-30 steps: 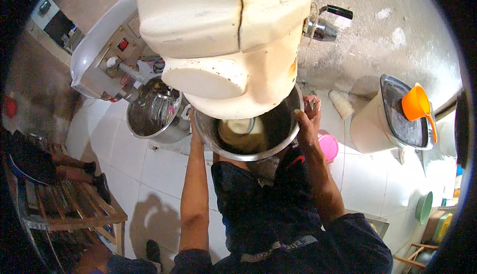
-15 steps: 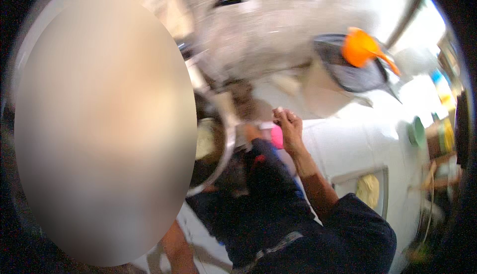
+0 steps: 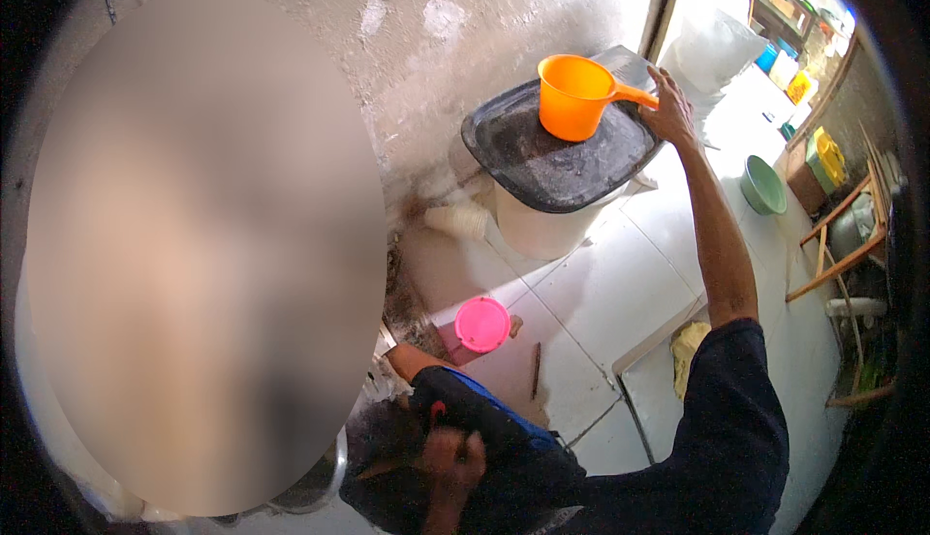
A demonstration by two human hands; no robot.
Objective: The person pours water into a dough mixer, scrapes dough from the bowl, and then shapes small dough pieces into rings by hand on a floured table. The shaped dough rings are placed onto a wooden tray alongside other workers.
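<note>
An orange plastic dipper (image 3: 570, 99) stands upright on a black tray (image 3: 552, 186), its handle pointing right. At the end of that handle is my right hand (image 3: 670, 109), arm stretched out, fingers extended and apart around the handle's tip. The fingers do not look closed on it. My left hand (image 3: 453, 462) is low over my dark shorts, in shadow and smeared, so its fingers cannot be made out. The black tray lies on top of a white bucket (image 3: 542, 230).
A pink round container (image 3: 482, 324) and a thin brown stick (image 3: 536, 370) lie on the tiled floor. Pale yellow dough-like stuff (image 3: 686, 356) sits in a metal-edged tray by my right arm. Farther right are a green basin (image 3: 763, 186) and a wooden frame (image 3: 838, 264). A blurred patch hides the left side.
My right hand has moved from near the pink container up to the dipper's handle, its fingers now spread. My left hand has come into sight over my lap. The view has turned.
</note>
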